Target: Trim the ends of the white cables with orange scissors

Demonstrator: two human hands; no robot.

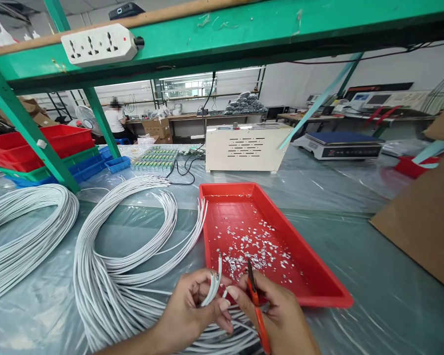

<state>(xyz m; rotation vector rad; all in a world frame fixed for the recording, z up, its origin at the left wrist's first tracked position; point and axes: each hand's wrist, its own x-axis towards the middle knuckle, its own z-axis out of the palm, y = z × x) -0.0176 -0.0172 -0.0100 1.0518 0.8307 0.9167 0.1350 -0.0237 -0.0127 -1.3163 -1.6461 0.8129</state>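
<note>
Several white cable ends (215,283) stick up out of my left hand (194,308), whose thumb and fingers are closed around them. Orange-handled cutters (256,308) with dark jaws lie in my right hand (277,310). The right thumb and forefinger also meet at one short white cable end beside the left fingertips. Both hands hover over the near left edge of a red tray (318,293), which holds scattered silvery and white scraps (256,251). A big coil of white cable (92,276) spreads from the left and runs under my hands.
Another white cable coil (33,241) lies far left. A beige machine (244,148) stands behind the tray, with a scale (338,145) to its right. Stacked bins (40,148) sit back left, cardboard (425,217) at right. A green shelf beam (222,32) crosses overhead; a person (115,121) sits far back.
</note>
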